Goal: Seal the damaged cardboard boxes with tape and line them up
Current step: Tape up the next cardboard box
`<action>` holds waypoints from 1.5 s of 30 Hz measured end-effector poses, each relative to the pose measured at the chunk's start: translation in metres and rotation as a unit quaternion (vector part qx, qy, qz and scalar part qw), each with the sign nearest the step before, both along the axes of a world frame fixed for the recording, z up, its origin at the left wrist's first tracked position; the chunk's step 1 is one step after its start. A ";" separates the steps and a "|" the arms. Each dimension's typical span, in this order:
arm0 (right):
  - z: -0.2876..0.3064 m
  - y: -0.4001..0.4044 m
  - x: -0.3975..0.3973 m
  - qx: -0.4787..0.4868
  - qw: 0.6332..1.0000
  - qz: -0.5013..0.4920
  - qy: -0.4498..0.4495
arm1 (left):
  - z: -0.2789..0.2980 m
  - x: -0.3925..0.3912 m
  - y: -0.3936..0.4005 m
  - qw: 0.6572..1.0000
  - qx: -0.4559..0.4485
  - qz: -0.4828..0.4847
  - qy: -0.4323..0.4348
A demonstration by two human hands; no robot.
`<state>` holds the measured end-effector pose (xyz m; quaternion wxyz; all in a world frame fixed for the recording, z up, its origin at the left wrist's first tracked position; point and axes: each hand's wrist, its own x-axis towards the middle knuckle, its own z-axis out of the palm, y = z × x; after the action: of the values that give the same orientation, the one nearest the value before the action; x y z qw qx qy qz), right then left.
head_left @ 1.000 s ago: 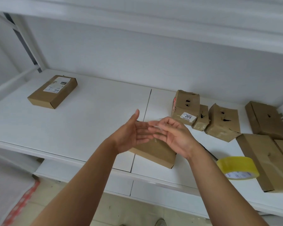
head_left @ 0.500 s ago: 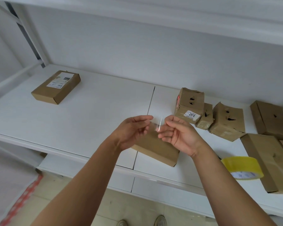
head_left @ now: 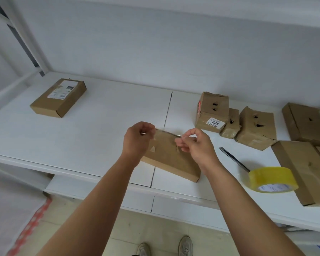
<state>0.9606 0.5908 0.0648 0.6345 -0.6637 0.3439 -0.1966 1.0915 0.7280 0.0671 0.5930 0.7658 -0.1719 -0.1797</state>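
I see the left hand (head_left: pixel 138 138) and right hand (head_left: pixel 196 143) each pinching one end of a clear tape strip (head_left: pixel 165 131), stretched just above the flat box (head_left: pixel 171 159). The strip looks flimsy and sticky; I'd hold only the end tabs. The yellow tape roll (head_left: pixel 272 179) sits right of that box.

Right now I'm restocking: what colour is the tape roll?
Yellow, on a white printed core; the tape roll shows in the head view.

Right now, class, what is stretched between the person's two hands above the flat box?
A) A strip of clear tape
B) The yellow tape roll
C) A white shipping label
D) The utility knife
A: the left hand and right hand each pinch an end of a clear tape strip over the flat box; the tape roll and knife lie on the shelf.
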 end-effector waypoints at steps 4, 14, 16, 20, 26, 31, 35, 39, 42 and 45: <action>-0.007 0.003 -0.001 -0.026 0.999 -0.039 0.000 | -0.004 0.000 0.004 1.000 -0.003 -0.001 0.008; -0.024 -0.006 -0.004 -0.104 0.985 -0.001 0.134 | -0.020 0.005 0.007 0.992 0.109 -0.061 -0.013; -0.028 -0.010 -0.001 -0.125 0.979 0.017 0.162 | -0.025 0.006 0.006 0.991 0.121 -0.051 -0.027; -0.034 -0.013 0.004 -0.162 0.967 0.031 0.193 | -0.034 0.005 0.002 0.986 0.148 -0.031 -0.065; -0.038 -0.014 0.008 -0.184 0.959 0.049 0.211 | -0.047 0.006 0.002 0.982 0.171 -0.041 -0.067; -0.040 -0.014 0.008 -0.202 0.954 0.056 0.215 | -0.048 0.008 0.001 0.982 0.171 -0.047 -0.073; -0.041 -0.014 0.009 -0.206 0.952 0.056 0.220 | -0.050 0.006 -0.001 0.975 0.190 -0.058 -0.104; -0.040 -0.015 0.009 -0.207 0.951 0.058 0.223 | -0.051 0.003 -0.002 0.964 0.203 -0.073 -0.152; -0.040 -0.016 0.010 -0.200 0.952 0.059 0.224 | -0.051 0.005 -0.001 0.967 0.198 -0.077 -0.138; -0.040 -0.018 0.010 -0.166 0.962 0.051 0.213 | -0.051 0.007 0.000 0.978 0.171 -0.068 -0.096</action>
<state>0.9702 0.5726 0.0245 0.4372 -0.8027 0.3991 -0.0723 1.0989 0.7284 0.0164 0.4204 0.8562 -0.2463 -0.1718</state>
